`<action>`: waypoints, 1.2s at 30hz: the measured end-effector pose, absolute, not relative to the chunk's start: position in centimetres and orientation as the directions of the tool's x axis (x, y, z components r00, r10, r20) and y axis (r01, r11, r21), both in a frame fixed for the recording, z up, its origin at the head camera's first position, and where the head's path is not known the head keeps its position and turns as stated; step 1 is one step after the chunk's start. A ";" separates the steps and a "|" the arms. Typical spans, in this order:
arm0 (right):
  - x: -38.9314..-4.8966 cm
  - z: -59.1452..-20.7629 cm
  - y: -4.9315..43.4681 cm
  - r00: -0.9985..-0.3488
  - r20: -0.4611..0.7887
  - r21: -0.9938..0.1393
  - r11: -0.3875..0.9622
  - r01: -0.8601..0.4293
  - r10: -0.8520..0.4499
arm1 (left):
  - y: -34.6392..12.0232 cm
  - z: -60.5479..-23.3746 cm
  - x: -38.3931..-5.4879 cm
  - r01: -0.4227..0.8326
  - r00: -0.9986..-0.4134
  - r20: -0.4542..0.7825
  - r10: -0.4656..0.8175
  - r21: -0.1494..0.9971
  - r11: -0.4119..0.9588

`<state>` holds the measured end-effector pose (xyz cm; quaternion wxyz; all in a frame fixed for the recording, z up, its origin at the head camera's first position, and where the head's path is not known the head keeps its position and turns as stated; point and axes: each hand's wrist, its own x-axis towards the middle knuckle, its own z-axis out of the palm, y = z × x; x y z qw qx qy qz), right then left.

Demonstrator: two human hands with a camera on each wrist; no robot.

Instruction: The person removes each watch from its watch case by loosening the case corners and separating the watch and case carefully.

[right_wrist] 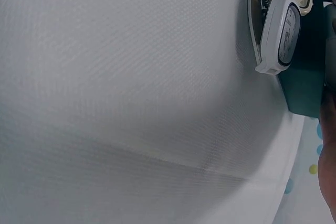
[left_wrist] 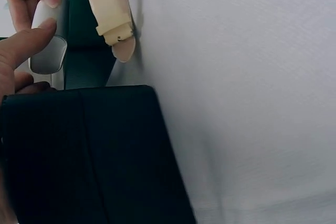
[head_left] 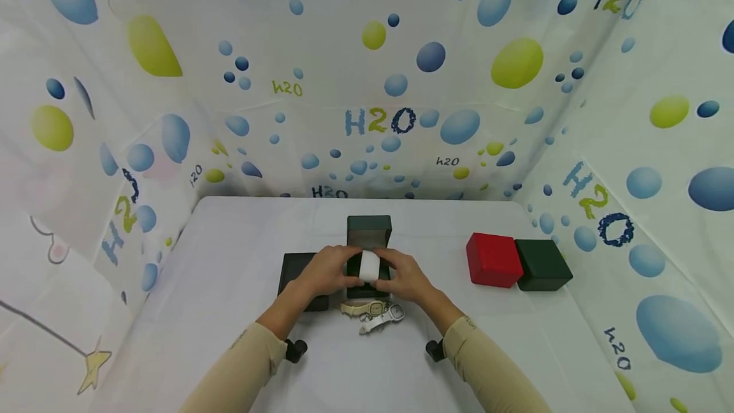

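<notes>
A white watch cushion (head_left: 369, 266) is held by its two ends between both hands, over an open dark green watch box (head_left: 369, 224) whose lid stands up at the back. My left hand (head_left: 331, 269) grips the cushion's left end; in the left wrist view a thumb presses on the pale cushion (left_wrist: 48, 56). From the other side my right hand (head_left: 404, 275) pinches the right end. Just in front of the box lie a watch with a cream strap (head_left: 357, 308) and a white watch (head_left: 381, 319), close together. The right wrist view shows the white watch's case (right_wrist: 282, 35) near the box's front wall.
A closed black box (head_left: 294, 268) sits left of the watch box, partly behind the left forearm. Over on the right side of the white table (head_left: 241, 234), a red box (head_left: 494, 261) and a dark green box (head_left: 543, 265) stand side by side. Patterned curtains surround the table.
</notes>
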<state>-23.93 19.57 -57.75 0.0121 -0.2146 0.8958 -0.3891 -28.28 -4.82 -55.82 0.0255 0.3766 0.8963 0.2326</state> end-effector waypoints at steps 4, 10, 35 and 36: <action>-24.0 -57.7 19.7 -0.904 0.149 -0.687 0.615 -0.387 -0.401 | -4.8 -56.0 -28.2 0.668 -0.715 0.145 0.684 0.433 0.606; -24.1 -57.8 19.8 -0.892 0.161 -0.680 0.608 -0.411 -0.422 | -4.8 -56.1 -28.1 0.671 -0.716 0.151 0.682 0.420 0.611; -23.8 -57.7 19.3 -0.899 0.131 -0.552 0.723 -0.417 -0.418 | -4.1 -55.8 -27.6 0.594 -0.787 0.057 0.615 0.344 0.727; -23.8 -57.6 19.2 -0.898 0.127 -0.539 0.731 -0.418 -0.421 | -4.1 -55.8 -27.6 0.596 -0.786 0.057 0.616 0.338 0.728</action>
